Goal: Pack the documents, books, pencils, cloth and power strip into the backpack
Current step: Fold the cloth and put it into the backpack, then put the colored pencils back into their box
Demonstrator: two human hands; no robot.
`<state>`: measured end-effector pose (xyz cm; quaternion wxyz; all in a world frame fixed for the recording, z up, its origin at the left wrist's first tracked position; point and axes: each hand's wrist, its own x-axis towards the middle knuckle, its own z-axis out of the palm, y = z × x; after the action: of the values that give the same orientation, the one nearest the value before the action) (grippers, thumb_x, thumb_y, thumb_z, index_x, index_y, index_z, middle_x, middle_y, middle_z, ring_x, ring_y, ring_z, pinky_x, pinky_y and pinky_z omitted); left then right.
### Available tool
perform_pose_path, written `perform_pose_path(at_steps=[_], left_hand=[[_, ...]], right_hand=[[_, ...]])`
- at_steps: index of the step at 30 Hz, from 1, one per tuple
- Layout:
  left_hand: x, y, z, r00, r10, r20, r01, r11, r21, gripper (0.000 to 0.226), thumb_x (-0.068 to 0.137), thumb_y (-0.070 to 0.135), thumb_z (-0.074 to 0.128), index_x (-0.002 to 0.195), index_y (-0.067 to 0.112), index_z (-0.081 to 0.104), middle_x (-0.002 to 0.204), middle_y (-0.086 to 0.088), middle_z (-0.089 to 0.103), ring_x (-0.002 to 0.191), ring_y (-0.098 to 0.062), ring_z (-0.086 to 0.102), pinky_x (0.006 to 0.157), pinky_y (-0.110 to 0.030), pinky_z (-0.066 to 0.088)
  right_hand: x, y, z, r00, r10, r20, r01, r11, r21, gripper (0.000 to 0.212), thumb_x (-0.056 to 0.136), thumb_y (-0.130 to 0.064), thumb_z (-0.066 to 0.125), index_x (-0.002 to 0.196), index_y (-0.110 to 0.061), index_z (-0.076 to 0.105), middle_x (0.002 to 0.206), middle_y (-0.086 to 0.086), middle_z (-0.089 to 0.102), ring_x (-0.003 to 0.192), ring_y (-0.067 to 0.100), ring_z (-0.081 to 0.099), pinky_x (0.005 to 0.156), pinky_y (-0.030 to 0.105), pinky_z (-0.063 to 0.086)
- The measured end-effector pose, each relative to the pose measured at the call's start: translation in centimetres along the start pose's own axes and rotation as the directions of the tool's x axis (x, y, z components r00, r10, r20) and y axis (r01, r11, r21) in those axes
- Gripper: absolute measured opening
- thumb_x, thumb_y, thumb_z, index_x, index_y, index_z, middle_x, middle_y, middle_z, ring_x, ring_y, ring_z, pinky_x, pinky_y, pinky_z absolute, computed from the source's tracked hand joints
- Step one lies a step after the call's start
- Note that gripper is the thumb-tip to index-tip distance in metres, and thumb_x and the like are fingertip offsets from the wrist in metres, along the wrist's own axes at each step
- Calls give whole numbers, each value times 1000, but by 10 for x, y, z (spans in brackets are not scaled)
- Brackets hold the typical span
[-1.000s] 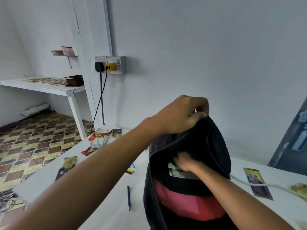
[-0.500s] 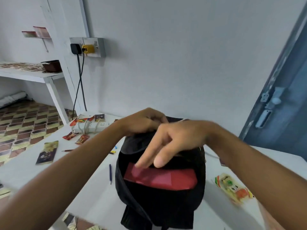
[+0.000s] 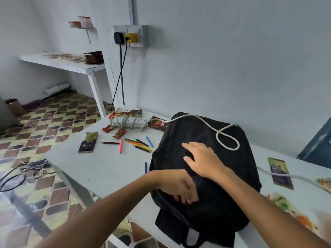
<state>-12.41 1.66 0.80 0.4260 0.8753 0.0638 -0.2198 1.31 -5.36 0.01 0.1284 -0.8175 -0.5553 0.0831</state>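
Observation:
A black backpack point(image 3: 223, 185) lies flat on the white table point(image 3: 107, 169). My right hand point(image 3: 202, 160) rests on top of it with fingers spread. My left hand point(image 3: 177, 187) grips the bag's near-left edge, fingers curled into the fabric. A white power strip point(image 3: 130, 121) sits at the table's far left, and its white cord point(image 3: 222, 138) loops over the backpack. Several coloured pencils point(image 3: 138, 143) lie scattered left of the bag, and a blue one point(image 3: 145, 167) lies close to its edge. The bag's contents are hidden.
Snack packets point(image 3: 118, 133) lie around the power strip. A dark booklet point(image 3: 88, 142) lies at the table's left, another point(image 3: 280, 172) at the right beside printed packets point(image 3: 293, 212). A wall socket point(image 3: 130, 35) holds two plugs. Cables point(image 3: 23, 169) lie on the tiled floor.
The backpack went from upright and open, showing red and white items inside, to lying flat. My right hand left the opening and now rests on top; my left hand moved to the near edge.

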Motion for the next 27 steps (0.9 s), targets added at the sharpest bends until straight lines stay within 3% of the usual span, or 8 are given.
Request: perform_pose_path(at_steps=[3,8,11,14,17,21,24,27], left_hand=[[-20,-23,-20,993,17,-116,-32,991,-133,21,95,10,53,110,2,66,99,-13,69,81,-13,65,72,-24,54],[-52,-74,-67,962,-19,-271,-60,958,-281,22,94,11,56,115,6,63,107,-14,69,89,-20,68,76,-28,57],[-65,-118,-100,917,-35,-398,-97,947,-307,21,94,11,56,113,9,64,106,-11,71,93,-22,69,76,-31,58],[-71,-164,-133,864,-69,-498,-90,954,-288,18,93,12,59,110,9,65,99,-7,72,89,-16,69,71,-27,57],[-69,-203,-169,823,-23,-568,-82,984,-158,15,92,11,60,106,12,65,90,1,70,79,-4,67,66,-20,54],[-60,-237,-201,804,49,-593,-122,989,-84,16,91,11,61,106,10,66,95,-6,70,86,-14,69,79,-28,57],[-54,-254,-214,819,80,-569,-151,985,-79,13,90,13,62,101,19,66,90,4,69,84,-10,68,78,-26,55],[-53,-269,-223,813,78,-577,-136,989,-58,13,90,14,63,101,17,68,94,1,70,88,-11,68,81,-28,56]], right_hand=[[9,-15,9,994,40,102,-12,964,-266,46,94,-35,45,139,-26,44,145,7,37,132,29,35,101,43,37],[37,-55,-7,999,30,-15,-32,975,-219,30,92,-29,44,117,-26,60,114,1,57,102,25,57,75,34,43],[65,-85,-6,991,-42,-123,25,991,-135,29,93,-32,46,116,-23,60,109,-2,60,98,22,59,78,35,49],[106,-110,4,993,-14,-119,7,998,-59,30,93,-32,48,119,-23,60,117,0,62,105,22,58,83,35,47],[149,-130,16,994,15,-104,-17,1000,-19,32,93,-31,49,122,-24,59,123,-2,61,110,21,57,87,35,47],[185,-142,32,991,77,-110,-76,997,12,30,93,-30,51,121,-25,61,119,-3,63,107,18,59,80,31,46],[198,-144,40,989,124,-84,-123,992,13,29,93,-31,52,120,-25,61,117,-1,64,103,19,61,80,32,47],[207,-143,46,986,152,-61,-150,988,32,28,93,-31,52,119,-25,61,114,-2,64,100,18,61,79,31,47]])
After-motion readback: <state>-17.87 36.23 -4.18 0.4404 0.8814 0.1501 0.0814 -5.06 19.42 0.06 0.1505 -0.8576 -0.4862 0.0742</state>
